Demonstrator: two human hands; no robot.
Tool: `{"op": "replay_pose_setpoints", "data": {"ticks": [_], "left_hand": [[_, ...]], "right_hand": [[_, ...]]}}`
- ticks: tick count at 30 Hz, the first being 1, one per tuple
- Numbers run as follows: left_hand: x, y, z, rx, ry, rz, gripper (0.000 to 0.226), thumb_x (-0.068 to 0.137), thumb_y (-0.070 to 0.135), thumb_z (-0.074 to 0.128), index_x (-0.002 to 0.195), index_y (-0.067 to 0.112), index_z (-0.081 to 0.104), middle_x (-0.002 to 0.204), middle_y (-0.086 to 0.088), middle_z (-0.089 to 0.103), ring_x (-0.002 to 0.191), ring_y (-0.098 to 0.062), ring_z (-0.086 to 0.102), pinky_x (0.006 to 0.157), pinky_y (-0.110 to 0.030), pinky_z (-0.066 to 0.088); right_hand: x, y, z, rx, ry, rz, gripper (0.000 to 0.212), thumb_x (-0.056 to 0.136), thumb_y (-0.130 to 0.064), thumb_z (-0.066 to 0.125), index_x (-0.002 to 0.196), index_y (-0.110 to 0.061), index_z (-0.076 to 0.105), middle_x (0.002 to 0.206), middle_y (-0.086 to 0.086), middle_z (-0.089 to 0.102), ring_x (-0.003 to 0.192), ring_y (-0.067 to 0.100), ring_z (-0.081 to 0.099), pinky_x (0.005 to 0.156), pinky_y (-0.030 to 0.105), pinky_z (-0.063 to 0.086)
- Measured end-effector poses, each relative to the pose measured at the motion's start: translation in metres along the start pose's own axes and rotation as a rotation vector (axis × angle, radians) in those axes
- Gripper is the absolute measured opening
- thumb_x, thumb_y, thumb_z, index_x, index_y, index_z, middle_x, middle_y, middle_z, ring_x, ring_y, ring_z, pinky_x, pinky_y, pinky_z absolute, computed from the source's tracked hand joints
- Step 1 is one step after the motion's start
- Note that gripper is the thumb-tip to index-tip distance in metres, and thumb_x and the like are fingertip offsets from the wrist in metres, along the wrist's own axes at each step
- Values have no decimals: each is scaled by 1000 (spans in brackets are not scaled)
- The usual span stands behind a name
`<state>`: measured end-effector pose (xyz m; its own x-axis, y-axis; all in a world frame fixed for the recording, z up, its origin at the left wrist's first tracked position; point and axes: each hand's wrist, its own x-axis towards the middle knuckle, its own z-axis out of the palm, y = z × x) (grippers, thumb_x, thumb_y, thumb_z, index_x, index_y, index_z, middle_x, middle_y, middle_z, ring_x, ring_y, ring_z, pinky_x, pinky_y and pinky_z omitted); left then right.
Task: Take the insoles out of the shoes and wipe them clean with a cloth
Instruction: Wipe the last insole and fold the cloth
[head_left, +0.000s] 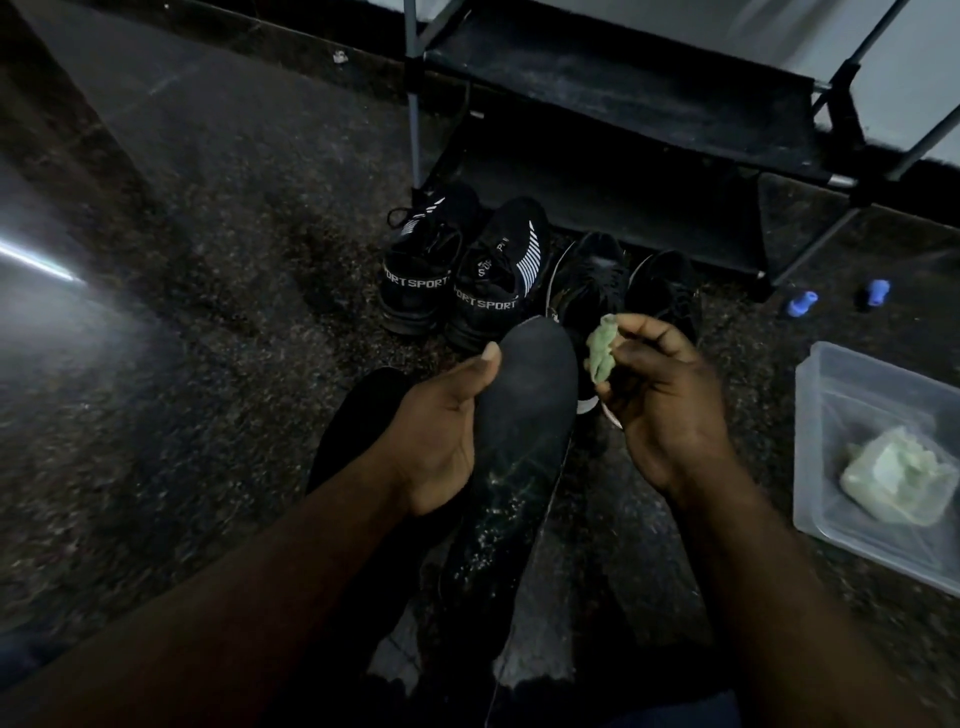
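My left hand (441, 431) grips a dark insole (530, 410) by its left edge, thumb on top, toe end pointing away from me. My right hand (670, 405) pinches a small bunched pale green cloth (602, 353) just to the right of the insole's toe, apart from it. A second dark insole (363, 415) lies under my left hand on the floor. Two black "SPORT" shoes (457, 275) stand ahead, with two plain black shoes (623, 291) beside them on the right.
A clear plastic tub (831, 395) at the right holds another pale green cloth (893, 483). A dark shoe rack (675, 130) stands behind the shoes. Two small blue objects (802, 303) lie on the speckled floor near the rack's foot.
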<state>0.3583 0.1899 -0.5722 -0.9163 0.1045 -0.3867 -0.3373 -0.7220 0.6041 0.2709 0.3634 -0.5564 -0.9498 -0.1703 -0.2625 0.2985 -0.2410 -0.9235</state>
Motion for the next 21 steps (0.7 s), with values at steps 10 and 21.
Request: {"op": "replay_pose_setpoints", "data": {"ticks": [10,21], "left_hand": [[2,-9,0,140,121,82,37,110,26,47,138,8,61,135,-9,69,128,-21,64,105,-35,53],[5,-15,-6,193,141,85,38,109,13,47,146,12,57,140,-9,66,131,-26,61,114,-44,44]], "right_hand": [[-5,9,12,-323,58,-236,23,94,1,65,97,-18,78,93,7,79,82,23,76,76,35,60],[-10,13,19,-815,42,-671,25,85,-7,80,106,-17,73,99,-5,67,93,5,65,82,20,53]]}}
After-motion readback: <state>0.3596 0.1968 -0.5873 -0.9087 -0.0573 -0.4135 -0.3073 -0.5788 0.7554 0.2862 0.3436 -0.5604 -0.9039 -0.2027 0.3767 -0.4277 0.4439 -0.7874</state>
